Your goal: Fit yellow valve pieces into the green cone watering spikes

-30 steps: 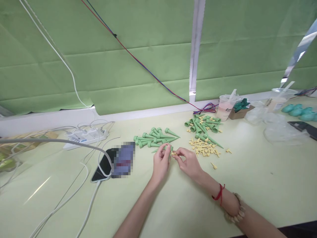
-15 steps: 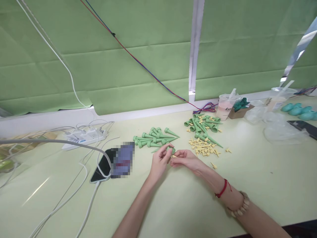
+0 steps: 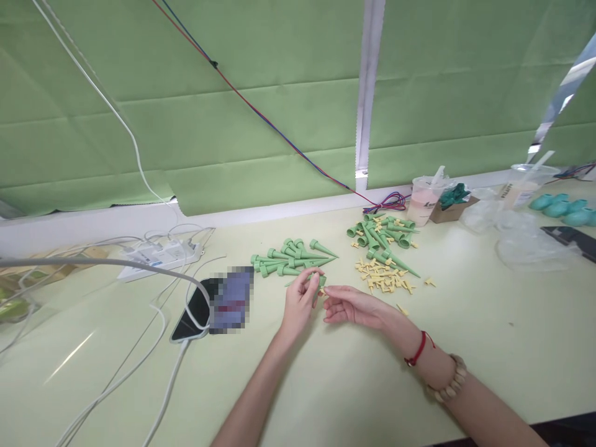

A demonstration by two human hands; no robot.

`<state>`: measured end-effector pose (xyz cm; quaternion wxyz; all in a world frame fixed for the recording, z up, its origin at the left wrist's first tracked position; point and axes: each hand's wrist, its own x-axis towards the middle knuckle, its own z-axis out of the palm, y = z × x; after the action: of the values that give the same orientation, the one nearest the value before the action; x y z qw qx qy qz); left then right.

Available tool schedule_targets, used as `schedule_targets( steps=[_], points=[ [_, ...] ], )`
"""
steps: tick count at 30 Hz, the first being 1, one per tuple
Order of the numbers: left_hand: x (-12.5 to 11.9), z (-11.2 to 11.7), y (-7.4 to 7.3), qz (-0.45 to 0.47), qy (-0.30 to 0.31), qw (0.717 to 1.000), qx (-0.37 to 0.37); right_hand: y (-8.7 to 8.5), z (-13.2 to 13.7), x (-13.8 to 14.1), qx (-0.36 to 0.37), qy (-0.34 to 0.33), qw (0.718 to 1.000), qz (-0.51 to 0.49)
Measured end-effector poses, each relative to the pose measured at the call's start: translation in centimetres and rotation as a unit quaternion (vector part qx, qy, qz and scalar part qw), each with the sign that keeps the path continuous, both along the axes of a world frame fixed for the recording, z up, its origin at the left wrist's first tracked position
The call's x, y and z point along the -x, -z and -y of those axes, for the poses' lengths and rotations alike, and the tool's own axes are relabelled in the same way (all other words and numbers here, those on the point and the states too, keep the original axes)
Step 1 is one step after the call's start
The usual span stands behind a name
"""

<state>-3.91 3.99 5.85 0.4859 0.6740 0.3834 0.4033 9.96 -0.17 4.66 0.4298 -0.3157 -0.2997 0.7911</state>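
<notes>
My left hand [image 3: 300, 301] is closed around a green plastic plant watering spike [image 3: 321, 282], most of it hidden by the fingers. At the spike's near end a small yellow valve piece [image 3: 322, 292] shows, partly covered. One outstretched digit of my right hand [image 3: 356, 306] reaches that yellow piece; its other fingers are apart and hold nothing. Just beyond my left hand lies a group of capped green spikes [image 3: 288, 254]. Past my right hand are a heap of uncapped green spikes [image 3: 384, 236] and a pile of small yellow valve pieces [image 3: 384, 276].
On the left, a phone [image 3: 193, 310] and a power strip [image 3: 161, 257] lie among white cables. Drink cups [image 3: 421, 205], a small brown box [image 3: 451, 211], clear plastic bags [image 3: 521, 248], turquoise rounded pieces [image 3: 563, 208] and a dark phone [image 3: 570, 241] are at the right.
My right hand's fingers have come out of their pinch and spread, its lower fingers dropping slightly away. The left hand keeps its hold on the green spike, almost unmoved.
</notes>
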Motion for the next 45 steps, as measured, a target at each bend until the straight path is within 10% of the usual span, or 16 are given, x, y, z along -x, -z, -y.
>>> schedule_targets(
  steps=[6,13,18,25,32,38,45],
  points=[
    [0.5,-0.4,0.1,-0.032,0.069,0.997,0.014,-0.1,0.2,-0.2,-0.041,-0.004,0.998,0.039],
    [-0.4,-0.4,1.9,-0.014,-0.046,0.999,-0.001,1.0,-0.1,1.2,-0.174,0.235,0.905,0.309],
    [-0.3,-0.4,1.0,0.031,-0.011,0.999,0.024,0.3,-0.2,0.3,-0.055,0.121,0.983,0.129],
    [0.0,-0.6,1.4,0.02,0.006,1.0,0.008,1.0,0.0,0.3,-0.034,0.097,0.992,0.078],
    [-0.8,-0.2,2.3,0.05,-0.061,0.997,0.026,1.7,0.0,1.3,-0.284,0.278,0.837,0.375],
    [-0.8,0.0,1.2,0.07,-0.037,0.996,0.049,0.2,-0.1,0.4,-0.065,0.114,0.982,0.135],
    [-0.9,-0.1,2.0,0.09,-0.019,0.995,0.04,1.1,0.0,0.8,-0.054,0.164,0.973,0.156]
  ],
)
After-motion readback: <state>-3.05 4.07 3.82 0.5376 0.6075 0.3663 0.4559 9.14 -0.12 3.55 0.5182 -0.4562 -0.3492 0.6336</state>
